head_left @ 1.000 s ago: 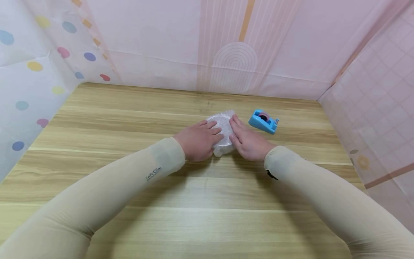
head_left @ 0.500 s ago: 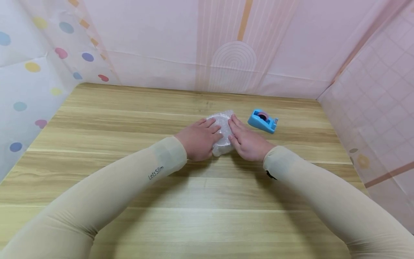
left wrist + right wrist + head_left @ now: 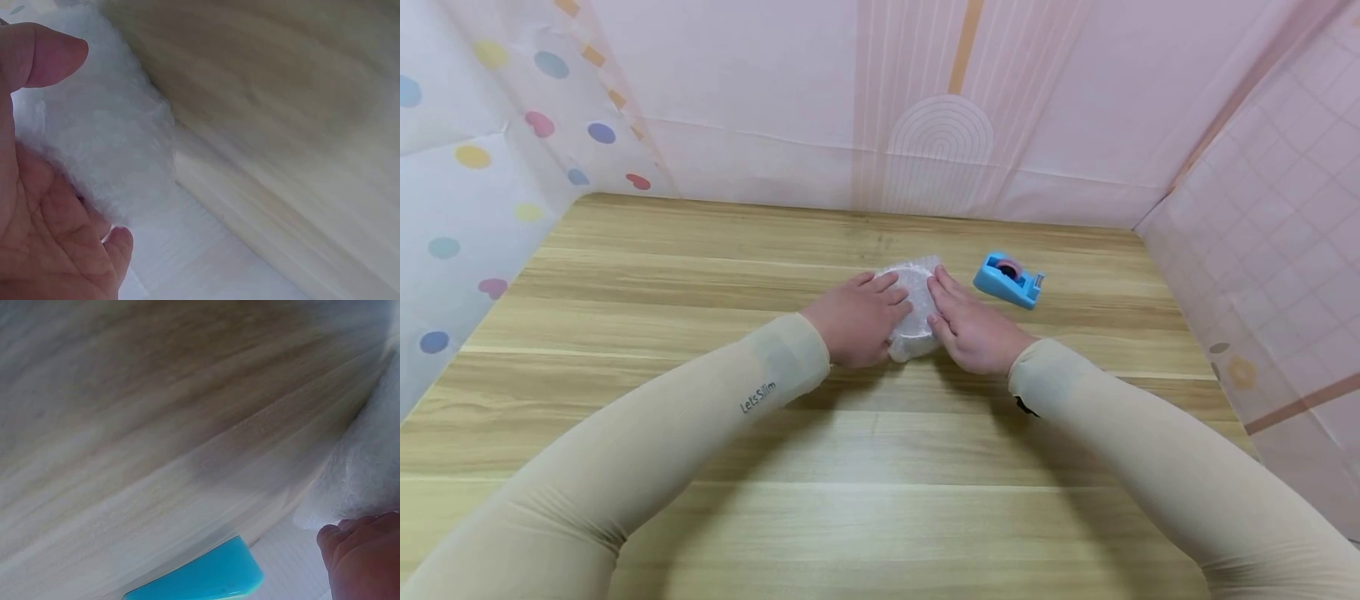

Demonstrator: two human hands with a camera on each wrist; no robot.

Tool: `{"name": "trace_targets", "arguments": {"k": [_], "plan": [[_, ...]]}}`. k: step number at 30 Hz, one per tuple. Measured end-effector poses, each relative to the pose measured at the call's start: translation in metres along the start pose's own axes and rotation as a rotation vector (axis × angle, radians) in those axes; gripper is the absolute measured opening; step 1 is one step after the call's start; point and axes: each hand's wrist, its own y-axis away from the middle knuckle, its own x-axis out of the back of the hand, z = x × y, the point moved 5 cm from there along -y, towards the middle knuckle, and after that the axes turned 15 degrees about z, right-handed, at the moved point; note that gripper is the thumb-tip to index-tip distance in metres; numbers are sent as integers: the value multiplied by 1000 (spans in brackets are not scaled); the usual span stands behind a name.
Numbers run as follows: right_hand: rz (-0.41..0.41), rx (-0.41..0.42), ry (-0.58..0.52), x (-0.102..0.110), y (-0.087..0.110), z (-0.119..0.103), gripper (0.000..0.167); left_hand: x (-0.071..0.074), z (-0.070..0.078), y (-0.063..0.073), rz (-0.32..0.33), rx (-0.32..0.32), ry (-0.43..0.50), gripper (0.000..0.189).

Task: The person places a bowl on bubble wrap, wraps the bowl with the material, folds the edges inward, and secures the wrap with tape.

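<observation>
A bundle of clear bubble wrap lies on the wooden table, and a round outline shows through its top. My left hand rests on its left part with the fingers spread. From the other side my right hand touches the wrap, its fingers nearly straight and pointing away from me. In the left wrist view, the thumb lies over the bubbly plastic and the other fingers are partly hidden by it. The right wrist view catches only the right hand's fingertips beside the wrap's edge.
A blue tape dispenser with a pinkish roll stands just right of the bundle, beyond my right hand. Patterned pink sheets hang behind the wooden table, and dotted and checked ones border its sides.
Both hands stay on the bundle. Hands, bundle and dispenser sit very slightly further left in the head view, as the backdrop does too.
</observation>
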Motion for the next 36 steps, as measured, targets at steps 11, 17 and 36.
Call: {"name": "trace_targets", "arguments": {"k": [11,17,36], "plan": [[-8,-4,8,-2,0,-1,68,-1,-1,0,-4,-12,-24,69],[1,2,10,-2,0,-2,67,-1,-1,2,-3,-41,-10,67],[-8,5,31,-2,-1,-4,66,2,1,-1,23,-126,20,61]]}}
